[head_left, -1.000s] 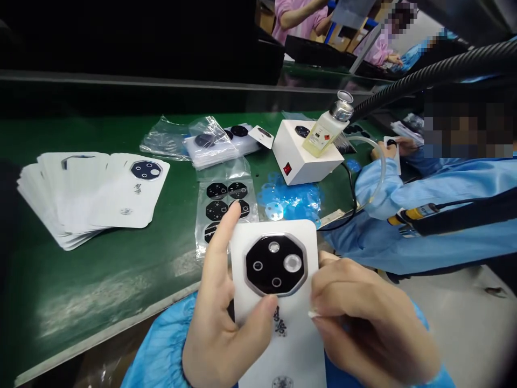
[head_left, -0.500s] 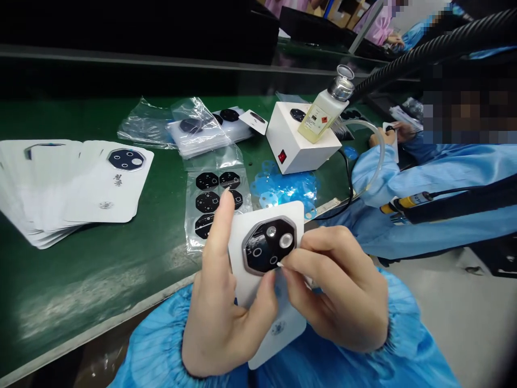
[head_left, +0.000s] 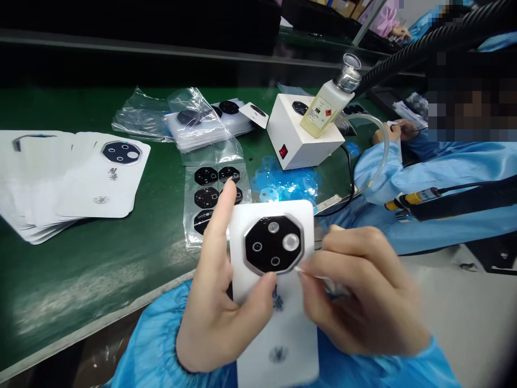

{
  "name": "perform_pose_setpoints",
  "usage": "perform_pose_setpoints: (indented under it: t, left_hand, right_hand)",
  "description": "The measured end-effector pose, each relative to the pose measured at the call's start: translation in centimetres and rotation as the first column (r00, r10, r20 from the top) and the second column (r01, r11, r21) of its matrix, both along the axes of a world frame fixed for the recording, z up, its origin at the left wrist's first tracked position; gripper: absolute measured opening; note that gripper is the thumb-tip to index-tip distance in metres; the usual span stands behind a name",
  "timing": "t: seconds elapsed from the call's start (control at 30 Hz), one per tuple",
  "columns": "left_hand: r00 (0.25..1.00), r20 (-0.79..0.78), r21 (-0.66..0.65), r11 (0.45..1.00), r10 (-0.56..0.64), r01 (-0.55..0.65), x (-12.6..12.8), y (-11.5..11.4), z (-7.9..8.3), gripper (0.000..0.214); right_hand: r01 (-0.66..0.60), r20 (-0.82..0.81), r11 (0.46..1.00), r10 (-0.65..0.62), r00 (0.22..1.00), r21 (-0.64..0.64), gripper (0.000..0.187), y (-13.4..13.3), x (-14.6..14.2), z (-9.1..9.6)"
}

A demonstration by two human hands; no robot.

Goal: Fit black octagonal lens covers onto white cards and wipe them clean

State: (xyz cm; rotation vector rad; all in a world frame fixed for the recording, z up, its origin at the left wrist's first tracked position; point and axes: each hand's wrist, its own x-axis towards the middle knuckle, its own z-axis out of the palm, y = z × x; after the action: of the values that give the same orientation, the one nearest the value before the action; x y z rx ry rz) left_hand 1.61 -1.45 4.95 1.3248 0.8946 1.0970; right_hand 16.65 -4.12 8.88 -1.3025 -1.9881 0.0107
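Note:
My left hand grips a white phone back cover from its left side, forefinger stretched up along the edge and thumb pressed just below the black octagonal camera plate. My right hand is closed in a pinch at the plate's lower right corner, thumb and forefinger holding a thin clear film or tab that I cannot make out well. The cover is held upright above my lap, close to the green belt's front edge.
A fanned stack of white covers lies at the left of the green belt. A clear sheet of black octagonal lenses, plastic bags, blue film discs, a white box with a bottle. A co-worker's blue sleeve at right.
The cover has turned back to face me squarely and risen slightly. My right hand's pinch moved from the plate's lower face to its lower right corner, drawing out to the right.

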Motion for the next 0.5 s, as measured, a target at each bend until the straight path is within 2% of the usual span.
perform_pose_setpoints:
  t: [0.07,0.17,0.5]
  left_hand:
    - [0.988,0.143,-0.080,0.994,-0.063,0.074,-0.22,0.30,0.24,0.075]
    - [0.980,0.185,-0.132,0.987,-0.071,0.097,-0.55,0.59,0.31,0.077]
    - [0.978,0.200,-0.002,0.998,-0.064,0.065,-0.41,0.37,0.16,0.076]
  right_hand:
    - [-0.034,-0.119,0.999,0.029,0.992,-0.041,0.016,-0.36,0.25,0.30]
    - [-0.098,-0.231,0.995,0.089,0.969,-0.025,0.015,-0.63,0.41,0.26]
    - [-0.080,-0.208,0.996,0.072,0.976,-0.029,0.012,-0.59,0.26,0.21]
